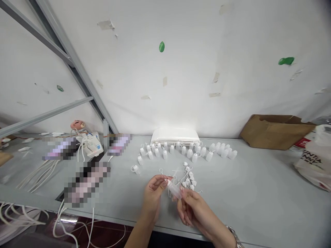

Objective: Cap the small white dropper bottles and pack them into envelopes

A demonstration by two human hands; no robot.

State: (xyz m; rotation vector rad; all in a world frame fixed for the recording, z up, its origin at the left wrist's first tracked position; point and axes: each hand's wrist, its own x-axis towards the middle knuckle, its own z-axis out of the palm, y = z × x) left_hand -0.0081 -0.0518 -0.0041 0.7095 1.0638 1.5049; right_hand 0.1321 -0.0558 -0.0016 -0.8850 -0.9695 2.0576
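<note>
Between my hands, above the grey table, a small translucent squeeze bottle (pixel 174 190) is held at a tilt, its white cap toward the left. My left hand (pixel 154 193) pinches the white cap (pixel 168 182) with thumb and fingers. Around the bottle's lower end, my right hand (pixel 190 203) is closed. Just beyond lies a loose pile of white caps (pixel 190 176) with thin tubes. Further back, several capped bottles (pixel 164 154) stand in loose rows, and one capped bottle (pixel 135 169) lies tilted at the left.
Several uncapped bottles (pixel 222 150) stand together at the back right. A white stack (pixel 174 135) leans at the wall. A brown paper bag (pixel 276 132) and a plastic bag (pixel 314 158) occupy the right. Power strip (pixel 91 144), cables and blurred phones lie left, by a metal frame (pixel 85 82).
</note>
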